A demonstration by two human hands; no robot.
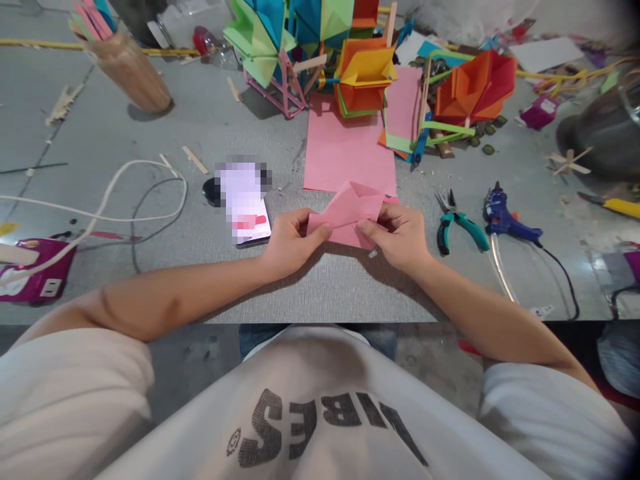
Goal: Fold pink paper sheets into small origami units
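Observation:
A partly folded piece of pink paper [345, 213] is held up between my two hands just above the grey table. My left hand [295, 241] pinches its left end, thumb in front and fingers behind. On the other side, my right hand [400, 235] grips the right part the same way, thumb pressed near the crease. The paper's top shows a pointed, open fold. Behind it lie flat pink sheets [345, 157], their near edge partly covered by the held piece. A lit phone [250, 223], partly blurred out, rests left of my left hand.
Folded paper models [365, 73] in green, blue and orange stand at the back. Pliers [457, 227] and a blue glue gun [507, 217] with its cable lie to the right. At left are a wooden pen holder [130, 73], a white cable [107, 193] and a purple power strip [45, 270].

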